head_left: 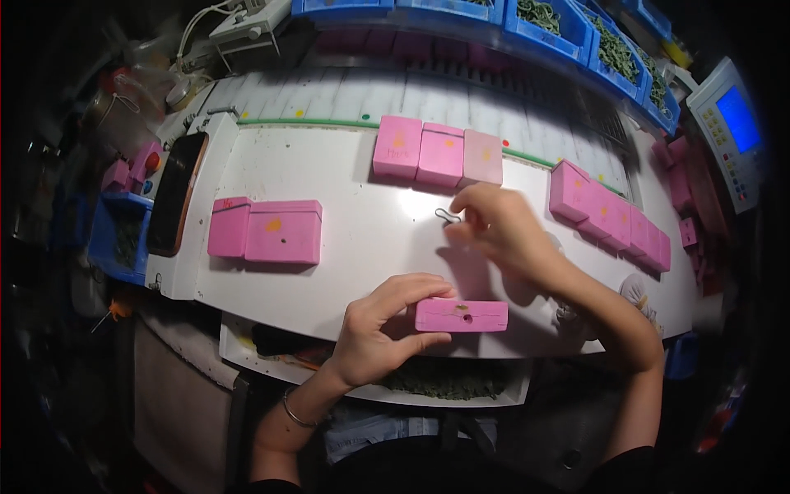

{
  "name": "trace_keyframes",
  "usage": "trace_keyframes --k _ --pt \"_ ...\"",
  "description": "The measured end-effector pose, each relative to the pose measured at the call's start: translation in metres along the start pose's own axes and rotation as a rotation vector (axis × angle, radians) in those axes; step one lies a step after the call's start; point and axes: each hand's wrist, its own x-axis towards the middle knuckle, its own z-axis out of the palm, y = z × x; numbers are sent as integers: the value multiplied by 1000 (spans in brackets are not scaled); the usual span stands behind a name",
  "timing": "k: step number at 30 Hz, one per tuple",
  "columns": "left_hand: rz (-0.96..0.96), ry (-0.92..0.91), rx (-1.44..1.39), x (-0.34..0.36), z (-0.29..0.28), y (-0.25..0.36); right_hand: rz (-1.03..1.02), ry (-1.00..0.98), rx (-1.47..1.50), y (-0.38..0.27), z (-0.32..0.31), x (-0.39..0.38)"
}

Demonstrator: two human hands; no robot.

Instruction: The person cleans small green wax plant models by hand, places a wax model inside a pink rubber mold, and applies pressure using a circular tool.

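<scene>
My left hand (380,329) grips a narrow pink block (440,317) from its left end, above the white tabletop's front edge; its upward face shows a thin crack and a small dark hole. Beyond it, slightly to the right, my right hand (492,226) is closed in a pinch on a small dark wire loop (447,216). Behind my hands stand three pink blocks (440,155), the rightmost paler. A stepped row of pink blocks (605,218) lies to the right, and two more pink blocks (280,232) lie to the left.
A phone (177,193) lies on the left ledge, beside a blue bin (123,255). Blue bins of green material (543,25) line the back. A control panel with screen (726,132) stands at right. An open drawer (517,387) sits below the white tabletop (230,296).
</scene>
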Motion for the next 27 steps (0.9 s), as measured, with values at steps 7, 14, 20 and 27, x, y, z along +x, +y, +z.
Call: trace_keyframes --k 7,14,20,27 --pt "-10 174 -29 4 -17 5 91 -128 -64 0 17 7" --pt "111 174 147 30 -12 25 213 -379 855 -52 -29 -24" --pt "7 344 157 29 -6 36 -116 -75 1022 -75 -36 -46" --pt "183 151 -65 25 2 55 28 -65 779 -80 -40 -57"
